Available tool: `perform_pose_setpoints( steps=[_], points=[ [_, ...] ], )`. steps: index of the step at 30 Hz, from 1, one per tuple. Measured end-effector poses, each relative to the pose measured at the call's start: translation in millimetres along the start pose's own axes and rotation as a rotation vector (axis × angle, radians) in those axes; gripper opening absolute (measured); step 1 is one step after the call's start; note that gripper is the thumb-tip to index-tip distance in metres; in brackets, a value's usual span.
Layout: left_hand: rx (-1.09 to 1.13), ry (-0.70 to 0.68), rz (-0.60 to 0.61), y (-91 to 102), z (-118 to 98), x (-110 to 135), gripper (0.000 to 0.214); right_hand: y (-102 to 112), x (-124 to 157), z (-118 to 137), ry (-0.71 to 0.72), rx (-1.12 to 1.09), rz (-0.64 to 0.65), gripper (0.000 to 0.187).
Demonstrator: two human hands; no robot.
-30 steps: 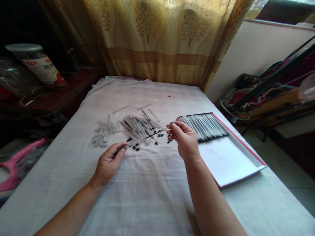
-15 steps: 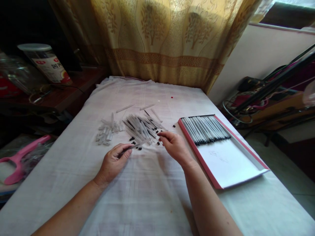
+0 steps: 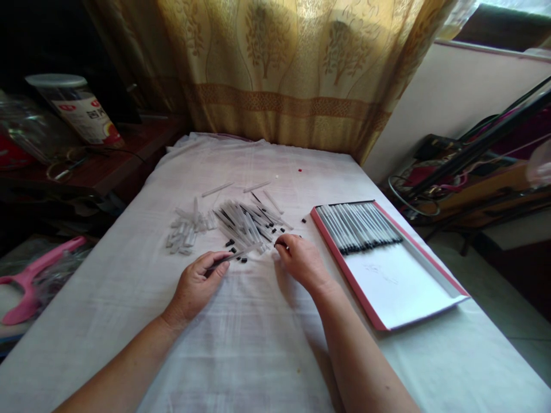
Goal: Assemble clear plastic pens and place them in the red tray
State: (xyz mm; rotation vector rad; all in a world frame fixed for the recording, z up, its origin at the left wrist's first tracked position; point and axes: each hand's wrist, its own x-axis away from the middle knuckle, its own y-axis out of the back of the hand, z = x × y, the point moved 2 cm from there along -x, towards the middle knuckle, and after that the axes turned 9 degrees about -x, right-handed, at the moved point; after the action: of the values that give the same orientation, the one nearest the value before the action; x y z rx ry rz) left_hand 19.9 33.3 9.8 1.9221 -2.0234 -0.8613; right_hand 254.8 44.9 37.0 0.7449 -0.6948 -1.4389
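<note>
My left hand is closed around a clear pen barrel, which points up and right toward the pile. A small black plug shows at the pinched fingertips of my right hand, just right of the barrel's tip. Beyond both hands lies a heap of clear pen barrels and dark refills. Several loose black plugs are scattered around it. Clear pen caps make a separate heap to the left.
A shallow red-edged box on the right holds a row of pens with black ends. A tiny red piece lies at the back of the white-clothed table. Left of the table stands a lidded jar.
My right hand has moved slightly down and left, its fingertips closing on a black plug. My left hand keeps the pen barrel in nearly the same place.
</note>
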Motion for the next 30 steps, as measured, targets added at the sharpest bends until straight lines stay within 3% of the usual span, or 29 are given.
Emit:
perform_pose_setpoints(
  steps=[5, 7, 17, 23, 30],
  points=[
    [-0.029, -0.025, 0.003, 0.3, -2, 0, 0.026, -1, -1, 2, 0.011, -0.759, 0.042, 0.016],
    [-0.035, -0.026, 0.001, 0.2, -2, 0, 0.026, -2, -1, 4, 0.022, -0.931, 0.047, 0.02],
    [-0.035, -0.025, 0.002, -0.1, 0, 0, 0.027, -2, 0, 9, -0.098, -1.079, 0.062, 0.014],
    [-0.049, -0.035, 0.004, -0.2, -1, 0, 0.027, -7, -2, 12, -0.062, -1.112, -0.008, 0.013],
    [-0.053, -0.013, 0.004, 0.2, -1, 0, 0.027, -9, -2, 13, -0.037, -1.123, 0.012, 0.014]
  ],
)
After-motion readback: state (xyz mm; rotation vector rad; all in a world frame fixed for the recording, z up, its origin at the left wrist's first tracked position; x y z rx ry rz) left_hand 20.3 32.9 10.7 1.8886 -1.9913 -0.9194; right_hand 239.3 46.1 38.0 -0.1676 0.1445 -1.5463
